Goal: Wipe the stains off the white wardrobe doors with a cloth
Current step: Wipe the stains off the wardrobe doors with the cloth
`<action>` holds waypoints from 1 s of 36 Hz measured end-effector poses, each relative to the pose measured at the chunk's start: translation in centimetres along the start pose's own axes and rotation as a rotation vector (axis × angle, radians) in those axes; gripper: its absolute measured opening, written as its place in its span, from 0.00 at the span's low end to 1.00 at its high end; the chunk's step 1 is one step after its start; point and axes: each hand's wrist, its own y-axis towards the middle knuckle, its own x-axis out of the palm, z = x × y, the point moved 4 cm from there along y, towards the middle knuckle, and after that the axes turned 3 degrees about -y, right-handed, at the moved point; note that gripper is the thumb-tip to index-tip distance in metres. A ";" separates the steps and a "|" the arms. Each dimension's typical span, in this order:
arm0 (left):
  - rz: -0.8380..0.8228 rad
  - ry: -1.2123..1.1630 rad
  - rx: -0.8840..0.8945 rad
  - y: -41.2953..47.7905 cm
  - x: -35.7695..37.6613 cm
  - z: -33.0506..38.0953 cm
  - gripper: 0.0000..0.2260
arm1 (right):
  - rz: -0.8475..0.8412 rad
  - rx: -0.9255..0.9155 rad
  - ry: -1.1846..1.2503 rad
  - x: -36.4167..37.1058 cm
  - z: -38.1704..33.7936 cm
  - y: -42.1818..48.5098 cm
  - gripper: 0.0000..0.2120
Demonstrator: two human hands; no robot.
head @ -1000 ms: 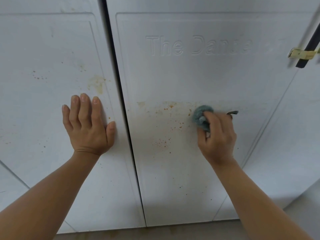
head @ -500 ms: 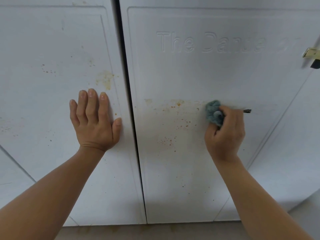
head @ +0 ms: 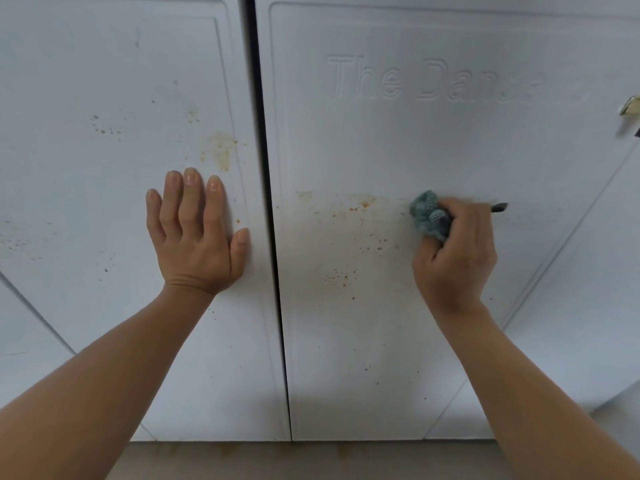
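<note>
Fingers of right hand point(head: 457, 261) clench a bunched blue-grey cloth point(head: 427, 216), pressed to the right door point(head: 381, 358) at centre-right of frame, just right of the orange spatter point(head: 346, 237). Fingers of left hand point(head: 197, 237) straight, palm flat on the left door point(head: 86, 202). Step judged: scrubbing that spatter. Next move calls for strokes leftward over the specks, later the yellow smear point(head: 220, 150). Dark tip point(head: 498, 206) beyond the right knuckles: unidentifiable. Brass fitting point(head: 630, 105) cut off at right edge.

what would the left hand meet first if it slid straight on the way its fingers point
Most likely the yellowish smear on the left door. It sits just above the fingertips of the left hand, slightly toward the gap between the doors. Nothing else shows in that line.
</note>
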 end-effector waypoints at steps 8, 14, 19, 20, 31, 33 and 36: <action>0.000 -0.011 -0.005 0.1 -0.1 0.0 0.33 | 0.031 0.049 0.091 0.3 -0.5 -0.2 0.12; -0.005 -0.017 -0.005 0.0 0.0 0.0 0.32 | -0.077 -0.202 0.072 1.2 -2.5 -1.3 0.11; -0.002 -0.014 0.006 0.1 0.0 0.0 0.32 | -0.038 -0.040 0.086 0.9 -2.4 -0.7 0.14; -0.002 -0.014 0.007 0.2 0.0 0.0 0.32 | -0.070 -0.107 0.068 1.1 -3.0 -1.0 0.12; 0.002 -0.023 -0.012 0.2 -0.1 0.1 0.32 | -0.160 -0.335 0.077 1.8 -4.6 -2.6 0.06; 0.002 -0.023 -0.011 0.2 -0.1 0.0 0.32 | -0.148 -0.280 0.111 1.8 -4.1 -2.4 0.08; -0.001 -0.023 0.000 0.2 0.0 0.1 0.32 | -0.051 -0.069 0.117 1.5 -3.5 -1.7 0.12</action>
